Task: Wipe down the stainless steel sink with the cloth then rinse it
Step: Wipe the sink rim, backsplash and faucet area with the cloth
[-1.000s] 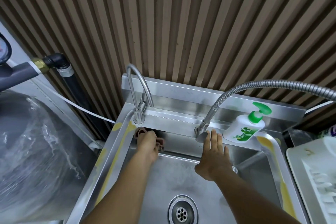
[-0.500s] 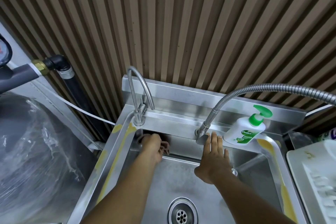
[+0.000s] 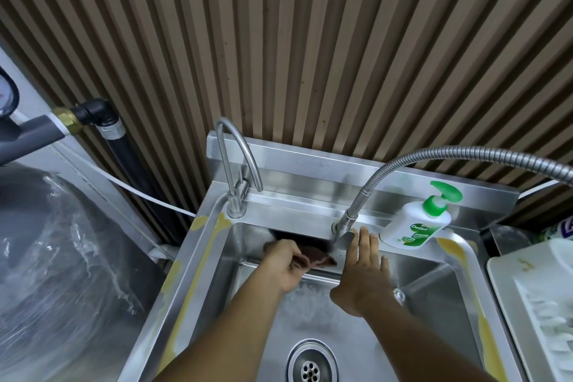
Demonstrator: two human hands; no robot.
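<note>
My left hand (image 3: 286,267) grips the brown cloth (image 3: 316,257) against the back wall of the sink (image 3: 434,285), under the rim. My right hand (image 3: 362,270) lies flat and open beside the hose faucet (image 3: 350,220). If I wipe further right, I think the cloth could catch the faucet lever, or my right hand could knock over the soap bottle (image 3: 415,226).

Cannot see much of the cloth (image 3: 319,260) inside the left hand (image 3: 286,268). Cannot see the drain's (image 3: 311,361) near rim, cut by the edge.
</note>
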